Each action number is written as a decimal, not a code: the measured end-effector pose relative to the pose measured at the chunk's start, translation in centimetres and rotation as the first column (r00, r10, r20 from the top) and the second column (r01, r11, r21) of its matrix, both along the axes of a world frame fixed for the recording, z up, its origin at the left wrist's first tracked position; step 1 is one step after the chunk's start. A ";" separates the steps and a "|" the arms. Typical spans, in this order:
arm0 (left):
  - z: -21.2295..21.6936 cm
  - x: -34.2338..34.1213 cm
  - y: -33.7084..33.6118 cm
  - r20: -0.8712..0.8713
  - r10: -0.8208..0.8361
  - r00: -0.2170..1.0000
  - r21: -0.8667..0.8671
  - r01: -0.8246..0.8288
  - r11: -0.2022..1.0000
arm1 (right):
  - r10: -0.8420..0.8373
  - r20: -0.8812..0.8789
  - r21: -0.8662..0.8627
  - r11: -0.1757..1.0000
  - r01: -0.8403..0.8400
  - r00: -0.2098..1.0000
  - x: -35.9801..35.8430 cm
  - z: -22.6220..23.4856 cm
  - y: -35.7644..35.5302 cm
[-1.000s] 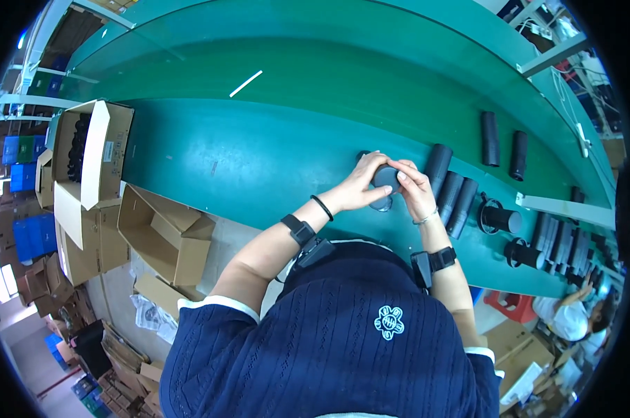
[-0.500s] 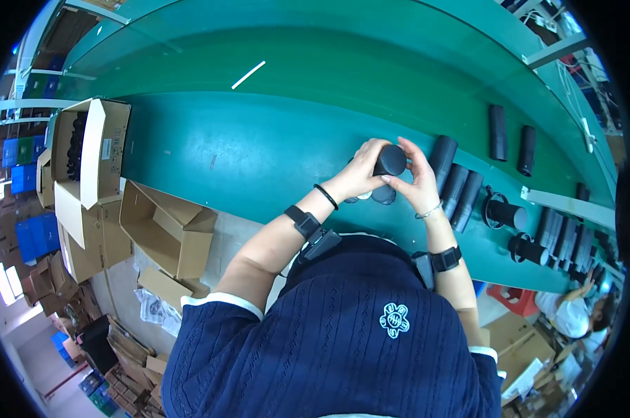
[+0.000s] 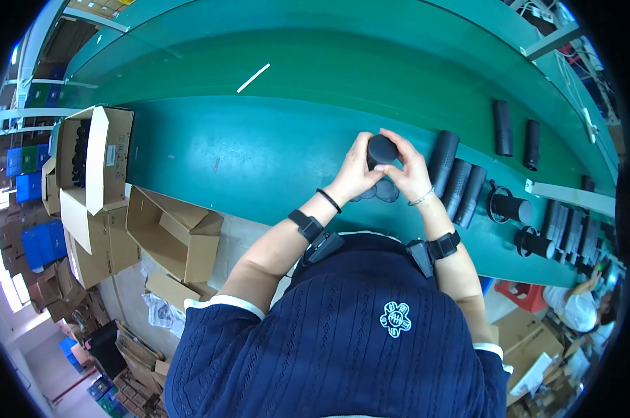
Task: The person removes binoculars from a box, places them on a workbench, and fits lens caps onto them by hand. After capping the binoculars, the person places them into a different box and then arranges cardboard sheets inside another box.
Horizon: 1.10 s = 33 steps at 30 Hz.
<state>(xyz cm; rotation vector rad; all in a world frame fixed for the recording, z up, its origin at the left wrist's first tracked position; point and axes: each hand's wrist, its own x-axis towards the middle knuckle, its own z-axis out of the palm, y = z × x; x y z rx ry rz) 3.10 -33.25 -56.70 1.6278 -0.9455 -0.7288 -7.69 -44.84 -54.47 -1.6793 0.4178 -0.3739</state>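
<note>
Both my hands are closed round a short black cylinder [image 3: 382, 150] whose flat round end faces up. My left hand [image 3: 356, 169] wraps its left side, and my right hand [image 3: 411, 174] grips its right side, with the thumbs near each other at the front. The lower part of the cylinder is hidden by my fingers. Just nearer to me, several dark round discs [image 3: 384, 191] lie on the green table, partly covered by my hands. To the right of my right hand lie several long black textured tubes [image 3: 457, 182] side by side.
Green table [image 3: 224, 139] spans the view. At its left end stands an open carton [image 3: 116, 153] holding black items; another carton [image 3: 168, 230] sits below. Farther right are black tubes with rings [image 3: 513, 209], more tubes [image 3: 569, 233], a metal post [image 3: 565, 197] and another person [image 3: 572, 306].
My hands and the black cylinder have moved slightly left and away from me. The discs below remain on the table.
</note>
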 end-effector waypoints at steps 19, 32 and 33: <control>1.2 1.2 0.7 0.151 0.033 0.988 -0.085 -0.020 0.996 | -0.052 0.016 -0.276 0.960 0.055 0.999 0.8 0.4 1.1; 0.8 1.4 0.6 0.179 0.035 0.983 -0.109 -0.016 0.994 | -0.006 0.032 0.067 0.998 0.004 0.999 0.4 -0.6 0.6; 0.8 1.4 0.6 0.208 0.014 0.978 -0.117 0.011 0.993 | 0.010 0.035 0.021 1.000 -0.011 0.999 0.2 -0.3 0.4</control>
